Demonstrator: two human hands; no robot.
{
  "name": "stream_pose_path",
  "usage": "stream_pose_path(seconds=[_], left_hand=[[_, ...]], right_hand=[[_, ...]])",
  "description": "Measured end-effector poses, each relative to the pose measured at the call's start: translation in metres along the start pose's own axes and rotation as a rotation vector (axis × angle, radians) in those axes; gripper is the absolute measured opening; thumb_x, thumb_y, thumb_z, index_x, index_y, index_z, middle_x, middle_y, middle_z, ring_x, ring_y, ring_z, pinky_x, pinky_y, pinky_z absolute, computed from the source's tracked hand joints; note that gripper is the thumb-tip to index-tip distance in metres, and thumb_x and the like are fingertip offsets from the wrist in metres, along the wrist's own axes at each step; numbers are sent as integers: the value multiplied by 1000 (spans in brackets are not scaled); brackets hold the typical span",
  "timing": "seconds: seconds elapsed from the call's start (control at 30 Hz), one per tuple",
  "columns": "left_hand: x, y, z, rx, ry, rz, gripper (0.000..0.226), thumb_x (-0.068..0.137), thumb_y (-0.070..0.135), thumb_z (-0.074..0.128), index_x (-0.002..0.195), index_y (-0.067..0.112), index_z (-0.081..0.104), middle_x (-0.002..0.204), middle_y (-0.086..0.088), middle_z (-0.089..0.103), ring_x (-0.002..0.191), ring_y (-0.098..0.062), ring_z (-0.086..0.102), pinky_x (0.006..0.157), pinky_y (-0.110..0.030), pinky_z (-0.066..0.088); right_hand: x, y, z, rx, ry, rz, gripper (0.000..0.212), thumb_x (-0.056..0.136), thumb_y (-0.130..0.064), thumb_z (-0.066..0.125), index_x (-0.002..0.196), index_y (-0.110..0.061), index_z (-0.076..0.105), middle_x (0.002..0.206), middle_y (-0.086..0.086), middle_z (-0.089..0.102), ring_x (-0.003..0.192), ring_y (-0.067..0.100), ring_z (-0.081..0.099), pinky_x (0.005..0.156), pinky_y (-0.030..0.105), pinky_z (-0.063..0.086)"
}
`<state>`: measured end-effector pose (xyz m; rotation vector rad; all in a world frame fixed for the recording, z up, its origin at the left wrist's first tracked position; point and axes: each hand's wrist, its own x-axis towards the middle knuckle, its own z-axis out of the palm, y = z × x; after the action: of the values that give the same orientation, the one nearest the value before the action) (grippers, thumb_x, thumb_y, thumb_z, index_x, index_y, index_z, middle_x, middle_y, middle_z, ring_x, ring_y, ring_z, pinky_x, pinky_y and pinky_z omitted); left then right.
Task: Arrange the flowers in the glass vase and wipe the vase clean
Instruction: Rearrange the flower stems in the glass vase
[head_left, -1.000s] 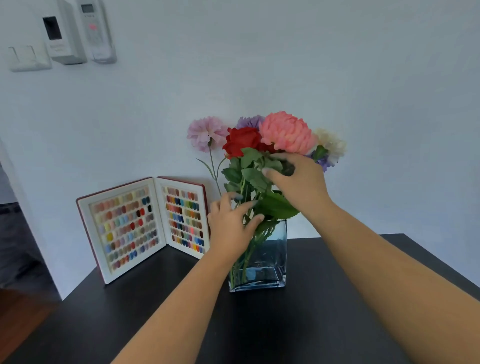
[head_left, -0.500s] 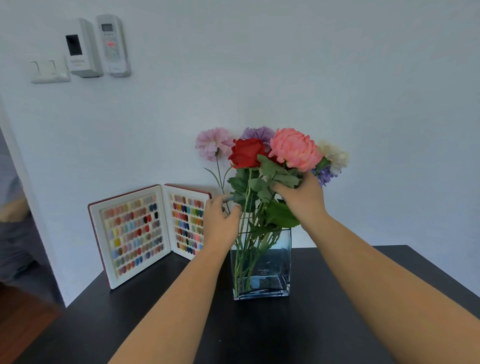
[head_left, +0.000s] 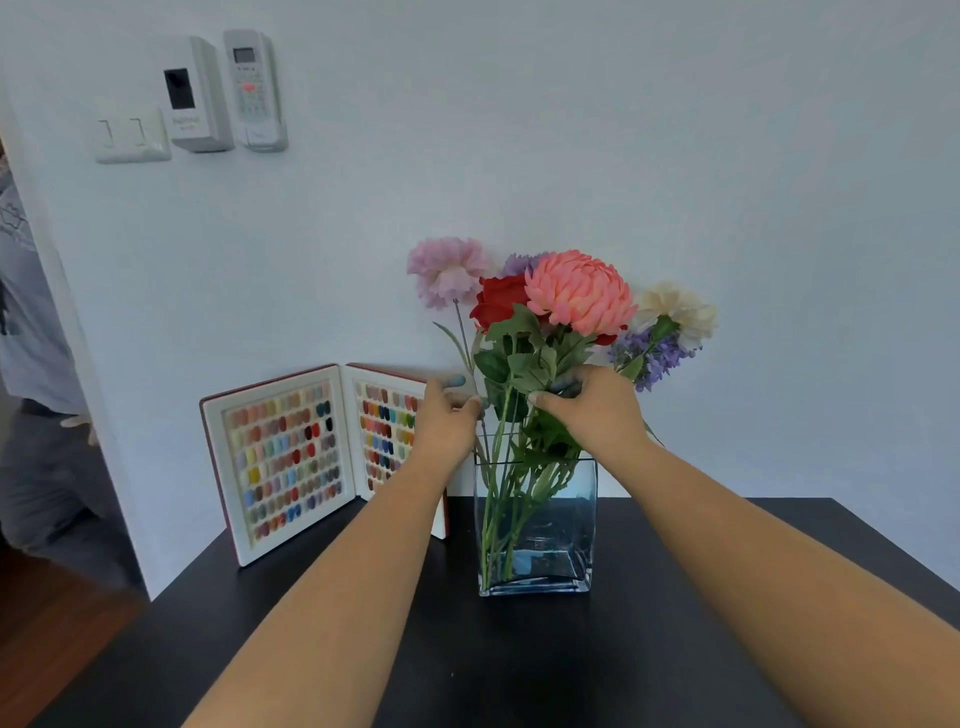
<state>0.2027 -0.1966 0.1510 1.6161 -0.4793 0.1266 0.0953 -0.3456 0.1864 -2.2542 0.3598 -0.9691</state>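
Observation:
A square glass vase (head_left: 535, 540) stands on the black table (head_left: 519, 665) and holds a bunch of flowers. A pale pink flower (head_left: 448, 271) leans left; a red rose (head_left: 500, 301), a coral chrysanthemum (head_left: 579, 292), a cream flower (head_left: 678, 310) and purple sprigs (head_left: 649, 356) fill the rest. My left hand (head_left: 445, 421) pinches the thin stem of the pale pink flower just above the vase's rim. My right hand (head_left: 592, 410) grips the leafy stems of the middle flowers above the vase.
An open case of coloured nail samples (head_left: 306, 457) leans against the white wall, left of the vase. Switches and a remote holder (head_left: 249, 88) hang on the wall. A person (head_left: 31, 415) stands in the doorway at far left. The table's edges fall away left and right.
My left hand has moved up and left from the leaves to the pink flower's stem. The right hand has slid lower on the stems. The camera has tilted upward.

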Motion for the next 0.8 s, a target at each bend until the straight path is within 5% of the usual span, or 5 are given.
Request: stream_pose_path(seconds=[0.1, 0.17, 0.3, 0.63, 0.8], left_hand=[[-5, 1, 0, 138, -8, 117, 10, 99, 16, 58, 109, 17, 58, 87, 2, 67, 78, -11, 65, 58, -12, 45], [-8, 2, -1, 182, 4, 166, 4, 98, 15, 61, 98, 18, 63, 82, 3, 66, 82, -18, 70, 68, -26, 55], [-11, 4, -3, 279, 67, 220, 18, 94, 18, 67, 79, 25, 60, 79, -3, 70, 77, -21, 69, 67, -28, 51], [-12, 8, -10, 283, 109, 204, 11, 91, 23, 71, 88, 13, 68, 73, 5, 64, 65, -1, 56, 52, -6, 38], [-10, 7, -9, 242, 88, 189, 7, 91, 22, 71, 90, 15, 69, 73, 5, 65, 67, -2, 58, 53, -3, 40]], right_hand=[[3, 0, -1, -58, -26, -15, 29, 74, -42, 77, 87, -17, 71, 75, -4, 63, 74, 16, 61, 62, 26, 45], [4, -1, -1, -104, -59, -21, 27, 73, -41, 78, 83, -17, 71, 72, -4, 62, 72, 16, 60, 59, 25, 43], [7, -6, 4, -211, -124, -3, 35, 71, -44, 77, 70, -10, 69, 58, -1, 58, 58, 16, 56, 48, 24, 36], [34, -53, -37, -148, -16, -138, 23, 93, -32, 55, 78, -15, 56, 62, -5, 52, 57, 9, 49, 50, 21, 32], [38, -87, -70, -17, 69, -202, 13, 96, -25, 49, 95, -13, 52, 80, 3, 64, 67, 15, 61, 61, 24, 50]])
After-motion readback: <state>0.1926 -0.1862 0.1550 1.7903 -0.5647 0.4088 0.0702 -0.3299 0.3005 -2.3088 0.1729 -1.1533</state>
